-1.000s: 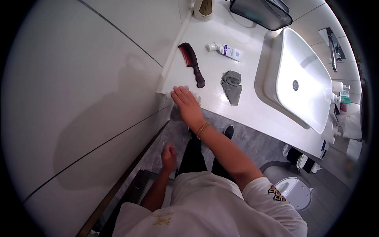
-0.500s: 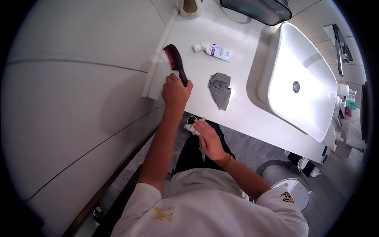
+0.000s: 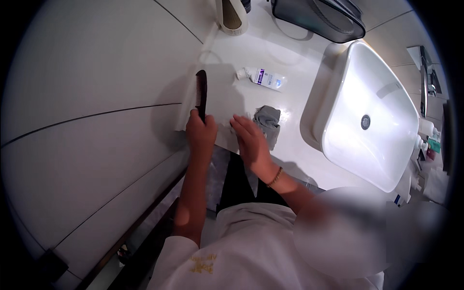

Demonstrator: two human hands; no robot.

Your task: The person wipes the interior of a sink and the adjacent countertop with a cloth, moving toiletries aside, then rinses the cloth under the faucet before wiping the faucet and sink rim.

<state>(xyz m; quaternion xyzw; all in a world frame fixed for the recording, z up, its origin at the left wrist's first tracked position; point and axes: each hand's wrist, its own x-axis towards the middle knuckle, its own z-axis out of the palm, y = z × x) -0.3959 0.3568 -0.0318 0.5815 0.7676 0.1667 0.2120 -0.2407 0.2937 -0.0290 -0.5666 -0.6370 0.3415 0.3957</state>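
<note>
Left hand [image 3: 201, 135] closed in a fist around the handle of a dark comb [image 3: 201, 93], long and narrow, with fine teeth along one edge, hard and slightly shiny like plastic. Comb held upright above the left end of the white counter [image 3: 251, 50], near the pale, smooth wall panel [image 3: 87, 111] with thin dark seams. Right hand [image 3: 250, 140] flat and open, fingers stretched and close together, palm down, pressing on something white and thin, maybe a wipe; not possible to tell exactly because the hand covers it. Thin beaded bracelet [image 3: 275, 177] on the right wrist.

Just beside the right fingers, a grey cloth [image 3: 268, 121], soft and crumpled, lying on the glossy counter. Further back, a small white tube [image 3: 263, 78] with blue and purple marking, lying on its side, with a round cap at the left end. On the right, a white basin [image 3: 372, 116], smooth ceramic, rounded rectangle shape, with a round metal drain in the middle. At the top, a dark bag [image 3: 319, 19] of matte material with a strap, and a pale rounded container [image 3: 231, 17] standing beside it. White short-sleeved shirt [image 3: 241, 251] at the bottom.
</note>
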